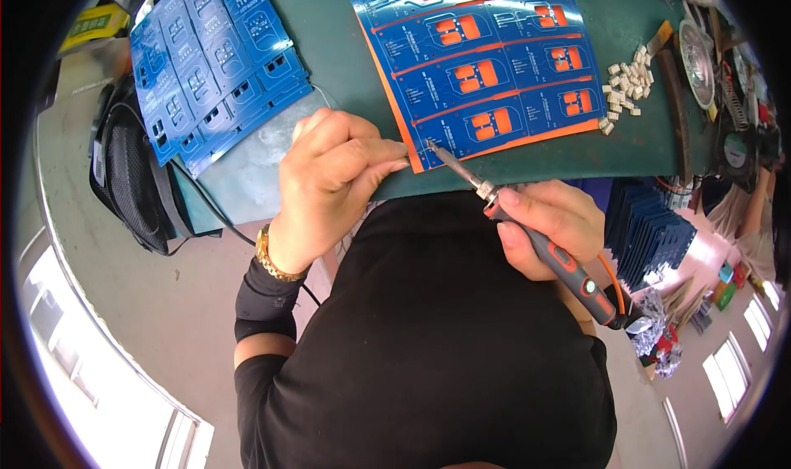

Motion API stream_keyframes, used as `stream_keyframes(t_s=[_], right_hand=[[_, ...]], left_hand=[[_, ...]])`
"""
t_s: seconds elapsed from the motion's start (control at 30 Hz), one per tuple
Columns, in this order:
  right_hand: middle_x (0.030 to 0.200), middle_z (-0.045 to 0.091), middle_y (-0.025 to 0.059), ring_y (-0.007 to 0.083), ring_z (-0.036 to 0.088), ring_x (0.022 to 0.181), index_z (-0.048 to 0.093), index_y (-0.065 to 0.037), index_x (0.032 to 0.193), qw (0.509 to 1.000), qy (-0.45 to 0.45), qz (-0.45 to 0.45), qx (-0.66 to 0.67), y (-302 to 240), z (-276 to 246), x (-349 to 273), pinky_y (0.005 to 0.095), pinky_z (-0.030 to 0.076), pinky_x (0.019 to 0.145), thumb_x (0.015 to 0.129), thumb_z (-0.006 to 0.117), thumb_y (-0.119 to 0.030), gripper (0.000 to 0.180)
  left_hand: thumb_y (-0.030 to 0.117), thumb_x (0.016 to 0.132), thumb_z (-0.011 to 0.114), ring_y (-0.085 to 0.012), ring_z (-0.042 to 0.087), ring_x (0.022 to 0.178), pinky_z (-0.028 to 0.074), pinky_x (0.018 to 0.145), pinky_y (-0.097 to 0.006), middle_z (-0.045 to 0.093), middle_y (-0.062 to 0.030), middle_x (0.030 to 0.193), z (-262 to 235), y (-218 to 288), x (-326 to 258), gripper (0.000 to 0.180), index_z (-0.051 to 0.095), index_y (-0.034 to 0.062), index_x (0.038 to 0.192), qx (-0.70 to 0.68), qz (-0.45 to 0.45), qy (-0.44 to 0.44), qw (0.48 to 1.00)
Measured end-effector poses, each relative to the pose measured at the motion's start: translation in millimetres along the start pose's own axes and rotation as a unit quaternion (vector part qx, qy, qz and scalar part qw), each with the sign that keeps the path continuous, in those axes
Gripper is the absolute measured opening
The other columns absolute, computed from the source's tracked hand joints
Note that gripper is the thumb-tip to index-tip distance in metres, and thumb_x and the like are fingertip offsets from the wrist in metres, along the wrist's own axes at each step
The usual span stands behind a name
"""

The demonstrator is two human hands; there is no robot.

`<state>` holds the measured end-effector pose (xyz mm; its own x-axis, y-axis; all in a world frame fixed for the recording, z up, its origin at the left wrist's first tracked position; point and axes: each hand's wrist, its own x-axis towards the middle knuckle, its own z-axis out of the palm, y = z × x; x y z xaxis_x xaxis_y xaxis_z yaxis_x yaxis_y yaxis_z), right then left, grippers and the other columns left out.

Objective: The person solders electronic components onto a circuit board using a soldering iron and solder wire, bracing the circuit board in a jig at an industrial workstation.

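My right hand is closed round the grey and orange handle of a soldering iron. The iron's tip meets the near left corner of a blue circuit board panel, which lies on an orange sheet that shows through its cut-outs. With thumb and forefinger pinched together, my left hand holds a thin solder wire beside that corner. A loop of the wire shows behind the knuckles; its end near the iron's tip is too fine to make out clearly.
More blue panels are stacked at the far left of the green table. Small white connectors lie heaped right of the board. A black mesh bag sits at the left edge; dark blue boards stand in a row at the right.
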<state>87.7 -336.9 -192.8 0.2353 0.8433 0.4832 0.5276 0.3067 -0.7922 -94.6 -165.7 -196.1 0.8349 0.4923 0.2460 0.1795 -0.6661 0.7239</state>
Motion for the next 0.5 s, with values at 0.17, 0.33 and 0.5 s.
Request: stream_keyframes(t_s=[0.17, 0.33, 0.5], right_hand=[[0.072, 0.065, 0.0053, 0.0179, 0.065, 0.064, 0.07, -0.001, 0.098, 1.0, 0.002, 0.002, -0.006, -3.4, -1.0, -3.2, 0.0246, 0.05, 0.056, 0.068, 0.071, 0.0, 0.03], [0.071, 0.064, 0.0049, 0.0171, 0.065, 0.063, 0.07, -0.001, 0.098, 1.0, 0.003, 0.0, -0.01, -2.3, -3.0, -8.1, 0.0237, 0.049, 0.055, 0.069, 0.071, -0.001, 0.029], [0.071, 0.065, 0.0051, 0.0178, 0.065, 0.061, 0.069, 0.0, 0.099, 1.0, 0.005, 0.0, -0.004, -2.7, -1.3, -8.8, 0.0248, 0.049, 0.053, 0.069, 0.07, -0.002, 0.029]], left_hand=[[0.002, 0.067, 0.079, -0.0175, 0.055, 0.07, 0.041, 0.066, -0.03, 0.06, -0.0032, 0.075, 1.1, 3.9, -1.3, 0.018, 0.072, 0.0058, 0.084, 0.015, -0.002, 0.011, 1.0], [0.002, 0.067, 0.079, -0.0166, 0.056, 0.07, 0.04, 0.067, -0.03, 0.061, -0.0022, 0.076, 5.7, 3.4, 0.7, 0.018, 0.073, 0.0062, 0.084, 0.028, 0.01, 0.006, 1.0], [0.003, 0.067, 0.079, -0.0157, 0.057, 0.071, 0.039, 0.07, -0.03, 0.062, -0.0009, 0.076, 5.9, 3.0, 0.7, 0.018, 0.073, 0.0067, 0.084, 0.045, 0.014, -0.004, 0.999]])
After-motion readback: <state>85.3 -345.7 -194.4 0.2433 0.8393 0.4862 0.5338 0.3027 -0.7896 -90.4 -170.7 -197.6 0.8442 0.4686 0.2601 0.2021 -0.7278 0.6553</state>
